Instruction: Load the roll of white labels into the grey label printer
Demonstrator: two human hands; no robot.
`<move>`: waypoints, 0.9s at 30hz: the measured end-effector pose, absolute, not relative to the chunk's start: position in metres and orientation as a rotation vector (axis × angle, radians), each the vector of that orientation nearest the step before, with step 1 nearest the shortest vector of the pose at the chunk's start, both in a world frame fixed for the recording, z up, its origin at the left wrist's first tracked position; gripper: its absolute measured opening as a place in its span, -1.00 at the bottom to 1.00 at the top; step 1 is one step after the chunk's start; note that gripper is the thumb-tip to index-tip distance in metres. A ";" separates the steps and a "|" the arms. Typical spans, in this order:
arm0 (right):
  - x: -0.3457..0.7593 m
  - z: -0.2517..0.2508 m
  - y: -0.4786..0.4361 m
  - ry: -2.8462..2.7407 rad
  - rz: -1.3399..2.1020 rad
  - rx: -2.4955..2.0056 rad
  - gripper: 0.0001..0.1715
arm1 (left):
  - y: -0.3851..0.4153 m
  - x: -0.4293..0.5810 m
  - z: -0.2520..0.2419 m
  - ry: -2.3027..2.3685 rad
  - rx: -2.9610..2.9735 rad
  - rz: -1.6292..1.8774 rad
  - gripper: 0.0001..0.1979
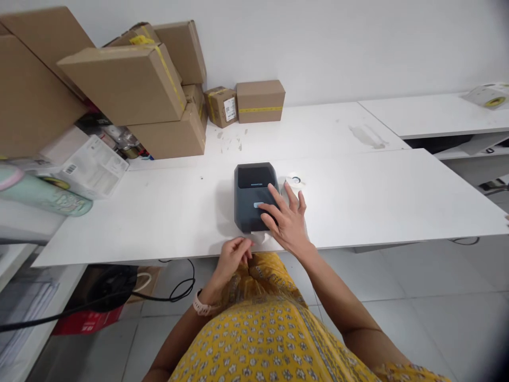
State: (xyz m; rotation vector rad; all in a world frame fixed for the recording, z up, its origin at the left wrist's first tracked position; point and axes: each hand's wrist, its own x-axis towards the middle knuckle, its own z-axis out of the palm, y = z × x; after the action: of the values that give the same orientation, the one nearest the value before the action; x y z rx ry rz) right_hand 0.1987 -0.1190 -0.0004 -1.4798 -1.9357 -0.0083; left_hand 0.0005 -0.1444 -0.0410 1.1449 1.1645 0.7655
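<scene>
A dark label printer (254, 193) stands on the white table near its front edge, with a small pale button on its top. My right hand (288, 220) lies over the printer's right side, fingers spread, one fingertip touching the button. From the printer's front, a white paper strip (260, 237) sticks out. By the table edge, just left of that strip, my left hand (235, 254) is closed, thumb and fingers pressed together; whether anything is between them is hidden. A white label roll (295, 181) sits right of the printer, partly behind my right fingers.
Cardboard boxes (123, 87) are stacked at the back left, with two smaller cartons (260, 101) along the wall. A mint-green bottle (43, 192) and a white box (93, 165) stand at the left. Black cables (181, 289) hang below the table (377, 201).
</scene>
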 end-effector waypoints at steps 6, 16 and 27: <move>0.196 -0.001 -0.110 -1.916 0.162 -1.492 -0.59 | -0.115 -0.010 -0.024 1.429 1.229 1.330 -0.62; 0.221 0.012 -0.115 -1.443 0.786 -1.303 -0.16 | -0.081 0.014 0.012 1.113 1.271 1.427 -0.39; 0.227 0.079 0.025 -1.577 0.519 -1.153 -0.04 | -0.016 0.019 -0.007 1.284 1.174 1.265 -0.46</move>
State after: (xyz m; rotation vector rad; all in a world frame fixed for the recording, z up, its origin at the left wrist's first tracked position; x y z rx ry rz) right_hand 0.2272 0.0246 0.0786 -1.1529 -1.5774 0.5193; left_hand 0.0187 -0.0156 -0.0071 1.1739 1.2838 1.2651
